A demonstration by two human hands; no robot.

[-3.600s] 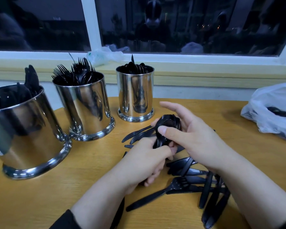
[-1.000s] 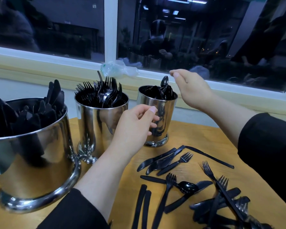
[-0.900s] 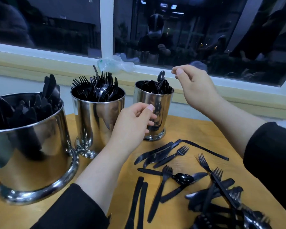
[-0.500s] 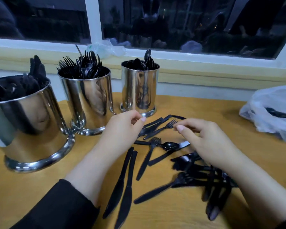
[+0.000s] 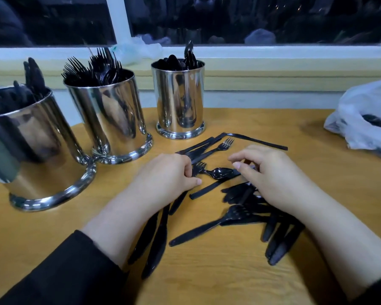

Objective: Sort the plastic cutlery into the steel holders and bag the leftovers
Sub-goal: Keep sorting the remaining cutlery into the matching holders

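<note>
Three steel holders stand at the back left: a big one with knives, a middle one bristling with forks, and a small one with spoons. Loose black plastic cutlery lies scattered on the wooden table in front of me. My left hand lies palm down on the pile, its fingers and thumb curled round a fork. My right hand hovers over the pile with loosely curled fingers, its index fingertip next to a spoon, holding nothing.
A white plastic bag with some black cutlery inside sits at the table's right edge. A crumpled clear bag lies on the window sill behind the holders. Two knives lie under my left forearm.
My right hand came down from the spoon holder, where it left a spoon standing. Both hands have lowered onto the loose pile, and my left hand has closed on a fork.
</note>
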